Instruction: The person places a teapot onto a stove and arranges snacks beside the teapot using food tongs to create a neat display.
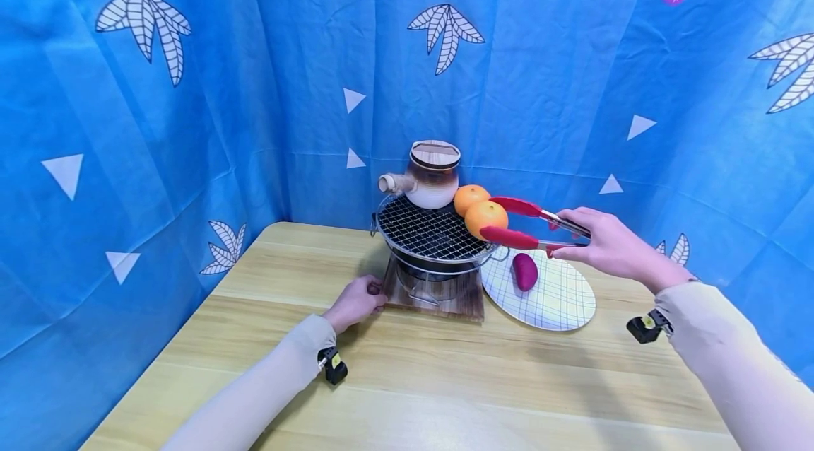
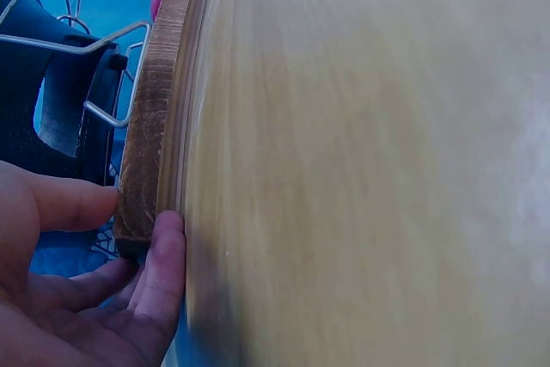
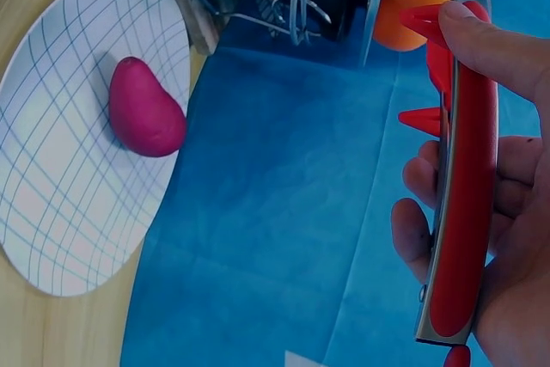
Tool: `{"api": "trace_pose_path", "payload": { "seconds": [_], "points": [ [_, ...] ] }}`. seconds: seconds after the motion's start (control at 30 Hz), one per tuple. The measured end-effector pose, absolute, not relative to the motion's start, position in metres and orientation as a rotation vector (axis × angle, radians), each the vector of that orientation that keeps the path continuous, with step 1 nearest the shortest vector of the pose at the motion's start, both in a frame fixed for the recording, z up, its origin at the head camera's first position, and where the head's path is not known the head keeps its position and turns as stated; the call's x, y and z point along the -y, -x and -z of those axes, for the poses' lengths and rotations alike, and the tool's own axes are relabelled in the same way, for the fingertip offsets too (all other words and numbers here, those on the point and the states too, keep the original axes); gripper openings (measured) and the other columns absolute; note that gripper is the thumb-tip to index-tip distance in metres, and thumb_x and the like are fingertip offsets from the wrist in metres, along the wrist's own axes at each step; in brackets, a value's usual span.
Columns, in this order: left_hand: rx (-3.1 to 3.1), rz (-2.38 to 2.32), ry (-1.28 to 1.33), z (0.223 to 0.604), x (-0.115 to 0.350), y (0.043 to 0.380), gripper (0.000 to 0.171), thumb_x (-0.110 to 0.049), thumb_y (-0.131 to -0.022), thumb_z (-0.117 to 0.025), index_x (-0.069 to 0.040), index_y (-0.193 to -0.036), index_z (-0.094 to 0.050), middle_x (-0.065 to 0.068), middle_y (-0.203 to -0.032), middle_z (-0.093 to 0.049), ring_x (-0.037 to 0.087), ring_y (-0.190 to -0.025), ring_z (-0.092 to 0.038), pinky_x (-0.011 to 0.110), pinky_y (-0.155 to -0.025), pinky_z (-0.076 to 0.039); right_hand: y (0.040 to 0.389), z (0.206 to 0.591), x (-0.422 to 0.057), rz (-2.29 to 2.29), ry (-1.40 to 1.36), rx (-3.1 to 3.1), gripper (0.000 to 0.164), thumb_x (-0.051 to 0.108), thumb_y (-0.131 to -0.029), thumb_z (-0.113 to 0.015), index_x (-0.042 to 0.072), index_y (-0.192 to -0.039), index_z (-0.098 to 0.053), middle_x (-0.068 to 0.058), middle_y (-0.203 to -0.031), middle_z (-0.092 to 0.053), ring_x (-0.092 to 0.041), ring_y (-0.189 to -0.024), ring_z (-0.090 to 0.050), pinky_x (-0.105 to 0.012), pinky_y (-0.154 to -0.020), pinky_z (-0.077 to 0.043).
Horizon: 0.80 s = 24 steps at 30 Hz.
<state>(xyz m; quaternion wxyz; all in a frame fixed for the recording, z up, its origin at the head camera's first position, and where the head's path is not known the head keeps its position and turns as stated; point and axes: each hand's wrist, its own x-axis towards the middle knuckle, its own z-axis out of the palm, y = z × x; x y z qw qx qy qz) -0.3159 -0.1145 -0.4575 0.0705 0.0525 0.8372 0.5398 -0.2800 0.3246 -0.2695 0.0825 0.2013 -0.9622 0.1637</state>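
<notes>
My right hand [image 1: 613, 242] grips red-and-silver tongs [image 3: 473, 186], thumb on one side and fingers on the other. The tongs' red tips lie on either side of the front orange [image 1: 486, 220], over the right edge of the round grill rack [image 1: 422, 235]. A second orange [image 1: 471, 197] sits just behind it, near a lidded pot [image 1: 435, 186] with a side handle. With thumb and fingers, my left hand [image 1: 356, 302] pinches the front left corner of the brown wooden board [image 2: 155, 126] under the grill stove.
Right of the stove, a white checked plate [image 1: 562, 299] holds a purple sweet potato [image 1: 525, 272]. Wire handles [image 1: 500, 254] stick out from the rack's sides. A blue patterned curtain [image 1: 547, 83] hangs behind and beside the wooden table [image 1: 458, 380].
</notes>
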Motion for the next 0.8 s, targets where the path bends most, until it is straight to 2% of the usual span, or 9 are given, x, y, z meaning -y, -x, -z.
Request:
{"api": "trace_pose_path", "payload": {
  "seconds": [0.23,0.5,0.8],
  "points": [
    [-2.521,-1.626,-0.168,0.459,0.115,0.318,0.037,-0.003,-0.090,-0.067,0.008,-0.124,-0.058,0.016,-0.104,-0.069,0.018,-0.078,-0.069,0.032,-0.074,-0.061,0.284,0.270,-0.317,-0.470,-0.631,2.869,0.077,0.047,-0.081,-0.082,0.007,-0.141,-0.054,-0.010,-0.116,-0.064,-0.026,-0.095,-0.055,-0.030,-0.065,-0.050],
    [-2.515,-1.631,-0.167,0.460,0.116,0.318,0.037,-0.003,-0.090,-0.067,0.008,-0.125,-0.057,0.017,-0.105,-0.069,0.018,-0.079,-0.069,0.033,-0.075,-0.061,0.285,0.268,-0.309,-0.473,-0.650,2.878,0.072,0.041,-0.083,-0.082,0.007,-0.141,-0.055,-0.010,-0.112,-0.064,-0.024,-0.088,-0.053,-0.031,-0.062,-0.047],
    [-2.507,-1.624,-0.160,0.458,0.116,0.317,0.039,-0.004,-0.091,-0.067,0.007,-0.127,-0.057,0.015,-0.104,-0.069,0.018,-0.078,-0.069,0.032,-0.075,-0.061,0.285,0.270,-0.306,-0.480,-0.634,2.903,0.072,0.038,-0.084,-0.082,0.006,-0.142,-0.054,-0.010,-0.113,-0.064,-0.023,-0.089,-0.053,-0.030,-0.061,-0.047]
  ]
}}
